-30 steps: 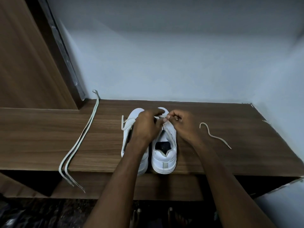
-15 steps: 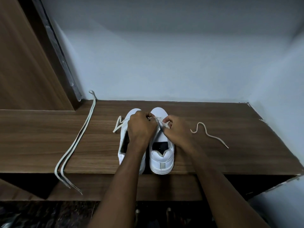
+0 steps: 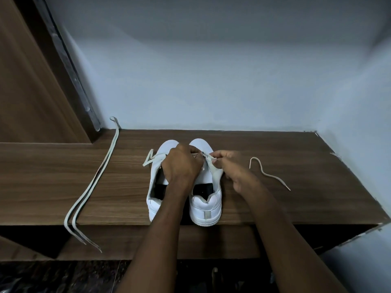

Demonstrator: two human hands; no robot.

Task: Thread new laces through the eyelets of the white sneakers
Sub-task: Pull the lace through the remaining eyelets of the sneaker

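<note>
At the left of the frame, a spare lace (image 3: 93, 182), folded double, runs from the back corner by the wall down across the wooden desk (image 3: 53, 182), and its two tips hang over the front edge. Near the centre of the frame the two white sneakers stand side by side with heels toward the camera and toes toward the wall. The left sneaker (image 3: 155, 187) has a loose lace end (image 3: 150, 160) sticking out from its left side onto the desk, and the forearm crosses over its opening. The left hand (image 3: 181, 163) sits over the gap between the two shoes, its fingers curled down at the eyelet area of the right sneaker (image 3: 206, 206); what they grip is hidden under the knuckles, so I cannot tell exactly what they hold. Just to the right, the right hand (image 3: 229, 163) pinches a short stretch of lace (image 3: 208, 157) between thumb and forefinger above that sneaker's tongue, with the other fingers curled under. The two hands almost meet there. Further right, a free lace tail (image 3: 267, 172) lies in a loose curve on the desk, its tip pointing toward the lower right. A pale wall (image 3: 211, 81) stands behind the desk and along the right side.
</note>
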